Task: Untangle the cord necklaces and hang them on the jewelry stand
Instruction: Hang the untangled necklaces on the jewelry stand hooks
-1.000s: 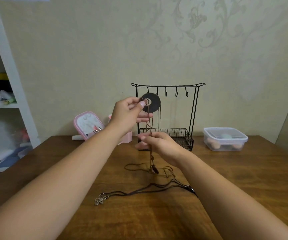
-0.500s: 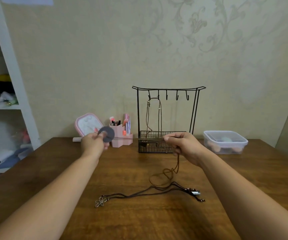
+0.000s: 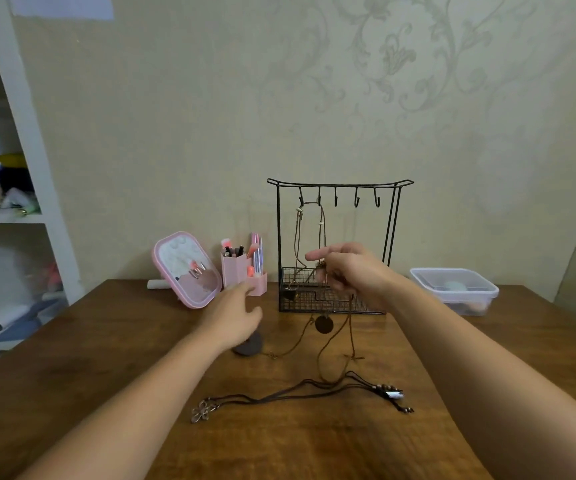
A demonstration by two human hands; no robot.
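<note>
Right hand [image 3: 356, 271] pinches the limp brown cord necklace [image 3: 321, 348] before the jewelry stand [image 3: 340, 183] at the table's [image 3: 106, 341] far edge; left hand [image 3: 234, 313] relaxed, empty. Light, floppy cord (snags easily): best grasped near its oval pendant [image 3: 324, 324].

Worktop [image 3: 106, 341]: brown wood w/ visible grain, slight sheen. Jewelry stand [image 3: 340, 183]: thin black metal wire, matt, mesh basket at base. Cord necklaces [image 3: 300, 396]: dark matt cord, shiny metal flower pendant [image 3: 203, 410]. Storage box [image 3: 454, 289]: clear plastic, smooth. Mirror [image 3: 187, 270]: glossy pink plastic frame.
</note>
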